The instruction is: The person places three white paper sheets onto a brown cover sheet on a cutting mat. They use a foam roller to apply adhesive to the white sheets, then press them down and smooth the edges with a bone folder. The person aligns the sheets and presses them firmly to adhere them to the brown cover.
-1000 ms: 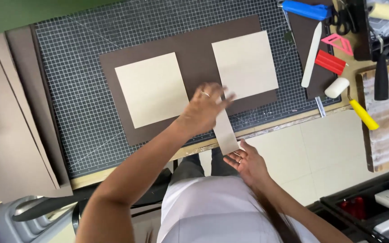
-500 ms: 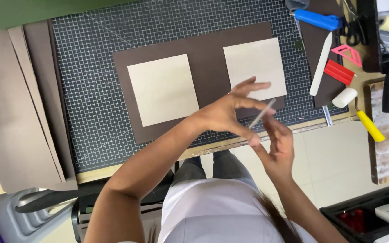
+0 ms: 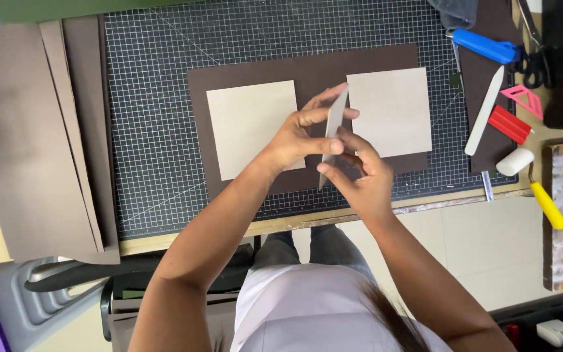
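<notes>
The narrow board strip (image 3: 332, 133) is held edge-up above the brown sheet (image 3: 307, 68), between both boards. Left hand (image 3: 298, 137) and right hand (image 3: 356, 176) fingers pinch its long edges. It appears light, stiff and creasable; edge grip suits it.

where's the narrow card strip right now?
Head view, centre: the narrow card strip is held on edge between the left hand and right hand, above the brown sheet, between the two cream squares.
</notes>
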